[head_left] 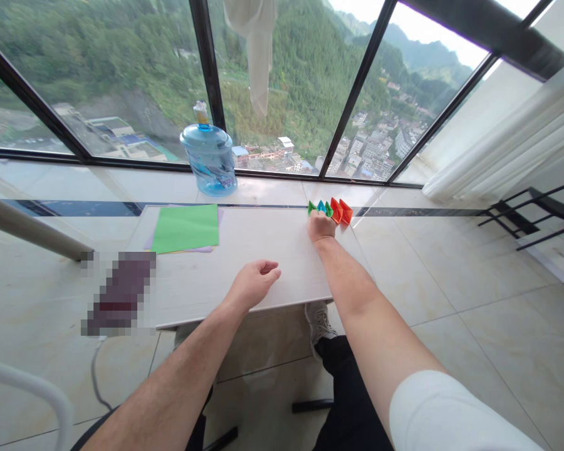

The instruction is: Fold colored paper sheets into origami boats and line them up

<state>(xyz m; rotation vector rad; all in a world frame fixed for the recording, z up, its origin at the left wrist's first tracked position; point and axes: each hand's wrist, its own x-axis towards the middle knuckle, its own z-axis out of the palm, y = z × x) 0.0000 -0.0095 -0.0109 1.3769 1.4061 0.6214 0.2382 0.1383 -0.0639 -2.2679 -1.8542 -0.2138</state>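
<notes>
A short row of folded paper boats stands at the table's far right corner. A green paper boat (311, 206), a blue one (321, 206) and red-orange ones (343, 212) show. My right hand (322, 227) is closed at the left part of this row, gripping a paper boat. Its fingertips are hidden, so which boat they hold is unclear. My left hand (255, 285) hovers at or just above the table's near edge, fingers loosely bent, thumb apart, with nothing in it. Green paper (185, 227) lies on other coloured sheets at the far left of the table.
The low white table (178, 291) stands before large windows. A blue water bottle (209, 160) is on the ledge behind it. A blurred-out dark object (122, 291) overlaps the left edge. A black rack (529, 210) stands at the right. My shoe (318, 322) is below the table.
</notes>
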